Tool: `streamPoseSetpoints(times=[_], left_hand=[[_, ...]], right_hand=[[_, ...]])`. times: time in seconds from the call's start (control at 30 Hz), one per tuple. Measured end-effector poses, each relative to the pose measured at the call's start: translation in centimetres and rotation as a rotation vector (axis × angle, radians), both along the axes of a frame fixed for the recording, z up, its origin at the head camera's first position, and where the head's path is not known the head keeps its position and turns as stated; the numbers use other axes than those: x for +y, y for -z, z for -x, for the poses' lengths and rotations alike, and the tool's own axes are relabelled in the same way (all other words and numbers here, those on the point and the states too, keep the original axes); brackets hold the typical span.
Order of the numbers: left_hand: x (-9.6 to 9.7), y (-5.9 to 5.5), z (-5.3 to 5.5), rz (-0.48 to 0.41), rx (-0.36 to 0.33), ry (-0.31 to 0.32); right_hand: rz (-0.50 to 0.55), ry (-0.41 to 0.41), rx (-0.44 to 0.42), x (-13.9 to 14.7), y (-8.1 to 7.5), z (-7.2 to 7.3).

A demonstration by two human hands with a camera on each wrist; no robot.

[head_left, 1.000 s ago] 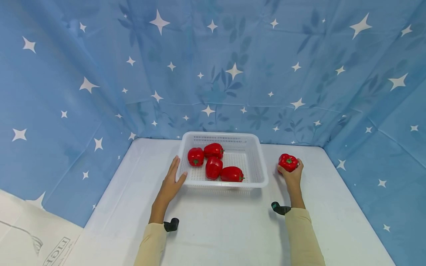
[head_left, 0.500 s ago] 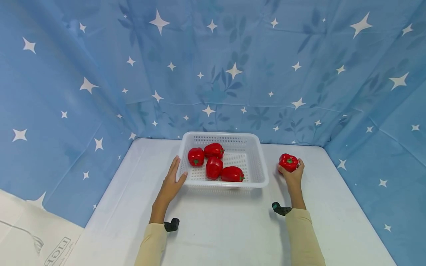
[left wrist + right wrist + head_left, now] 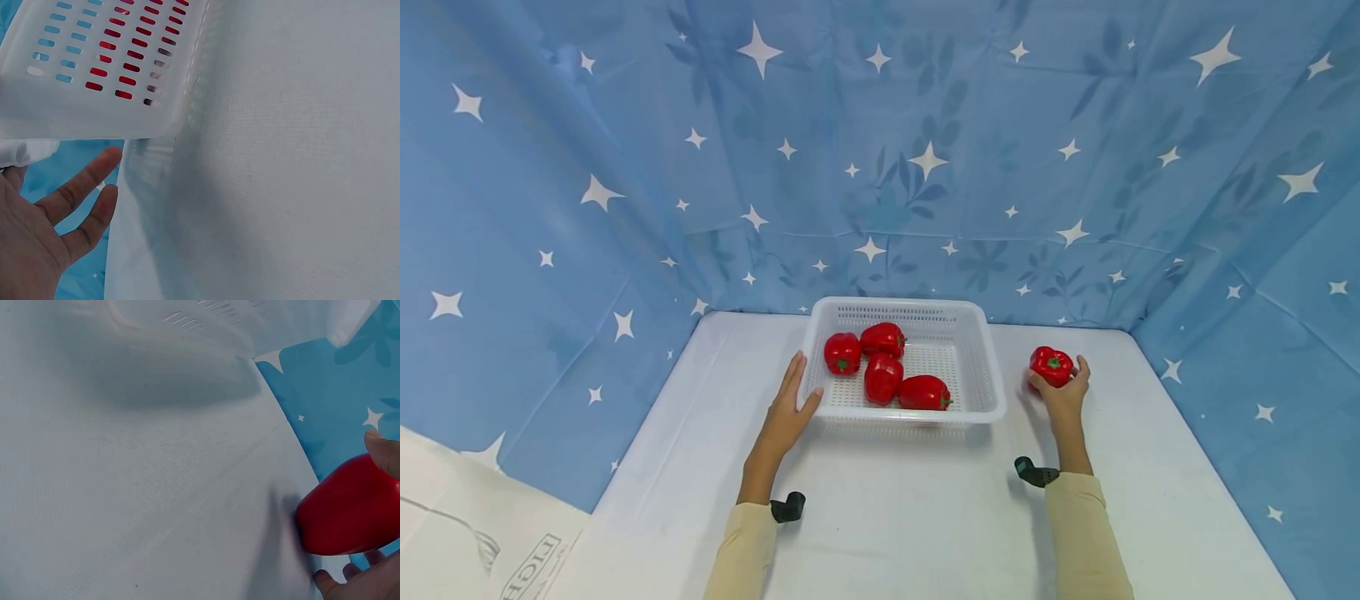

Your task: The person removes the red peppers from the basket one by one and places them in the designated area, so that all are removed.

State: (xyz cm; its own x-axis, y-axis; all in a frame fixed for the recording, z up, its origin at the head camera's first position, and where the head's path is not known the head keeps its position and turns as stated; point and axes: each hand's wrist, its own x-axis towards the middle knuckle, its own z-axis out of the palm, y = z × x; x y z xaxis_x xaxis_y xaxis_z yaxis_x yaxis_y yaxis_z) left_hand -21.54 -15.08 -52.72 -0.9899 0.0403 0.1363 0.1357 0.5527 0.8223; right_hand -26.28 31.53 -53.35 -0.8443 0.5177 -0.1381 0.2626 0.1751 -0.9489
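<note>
Now your right hand [image 3: 1062,397] is loosely cupping a red pepper [image 3: 1050,363] near the table's [image 3: 917,508] far right corner, actual grip hard to tell, your left hand [image 3: 786,422] lying straight-fingered beside the basket [image 3: 910,415]

head view: bright, even | wrist views: dimmer | soft shadows on tabletop [image 3: 156,475] | glints on peppers [image 3: 882,379]

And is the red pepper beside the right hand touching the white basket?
Apart: the head view shows a strip of white tabletop between the red pepper and the white basket.
</note>
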Motion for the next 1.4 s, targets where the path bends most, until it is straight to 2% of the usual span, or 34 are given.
streamPoseSetpoints(times=[0.27,0.63,0.83,1.07,1.27,1.4], left_hand=[[-0.1,0.1,0.0,-0.002,0.002,0.004],[-0.1,0.3,0.1,-0.011,0.003,0.008],[-0.1,0.2,0.1,-0.011,0.014,0.008],[-0.1,0.1,0.2,-0.009,0.016,0.013],[-0.2,0.1,0.1,-0.011,0.016,0.014],[-0.2,0.1,0.1,-0.004,0.015,0.016]], right_hand=[[-0.047,0.037,0.031,-0.2,-1.7,-0.2],[-0.121,0.084,0.198,-0.5,-4.6,-0.1],[-0.145,0.063,0.269,-1.0,-5.9,0.4],[-0.122,-0.036,0.389,-1.7,-7.8,1.3],[-0.09,-0.175,0.411,-2.5,-9.3,1.9],[-0.064,-0.316,0.402,-3.9,-11.3,1.5]])
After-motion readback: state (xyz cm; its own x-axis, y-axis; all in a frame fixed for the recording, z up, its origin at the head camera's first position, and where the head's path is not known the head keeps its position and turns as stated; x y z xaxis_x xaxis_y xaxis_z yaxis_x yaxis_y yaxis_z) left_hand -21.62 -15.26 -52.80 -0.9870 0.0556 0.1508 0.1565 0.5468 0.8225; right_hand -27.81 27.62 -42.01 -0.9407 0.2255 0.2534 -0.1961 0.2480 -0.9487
